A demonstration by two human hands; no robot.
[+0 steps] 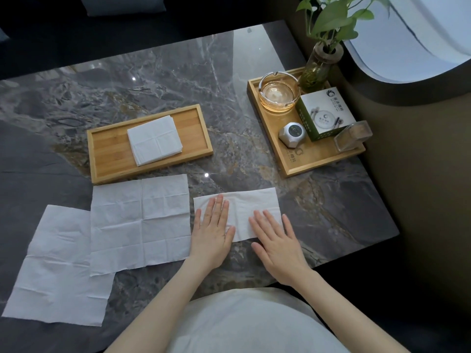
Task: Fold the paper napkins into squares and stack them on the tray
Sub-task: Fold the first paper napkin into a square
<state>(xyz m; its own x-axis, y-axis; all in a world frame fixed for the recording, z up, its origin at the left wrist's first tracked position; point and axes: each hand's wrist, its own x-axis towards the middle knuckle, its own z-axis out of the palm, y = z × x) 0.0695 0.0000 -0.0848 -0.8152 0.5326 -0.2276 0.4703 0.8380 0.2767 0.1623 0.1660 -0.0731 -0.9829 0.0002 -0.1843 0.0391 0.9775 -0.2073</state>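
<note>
A white napkin folded in half into a long rectangle (244, 205) lies on the marble table. My left hand (211, 230) presses flat on its left part and my right hand (276, 240) lies flat on its right part, fingers spread. Two unfolded napkins lie to the left: one (140, 222) beside my left hand and another (61, 266) nearer the table's left front. A wooden tray (109, 151) behind them holds a small stack of folded square napkins (154, 140).
A second wooden tray (321, 154) at the right holds a glass ashtray (279, 94), a white and green box (325, 113), a small white gadget (291, 133), a clear holder (353, 136) and a plant bottle (317, 67). The table's edge runs just past my right hand.
</note>
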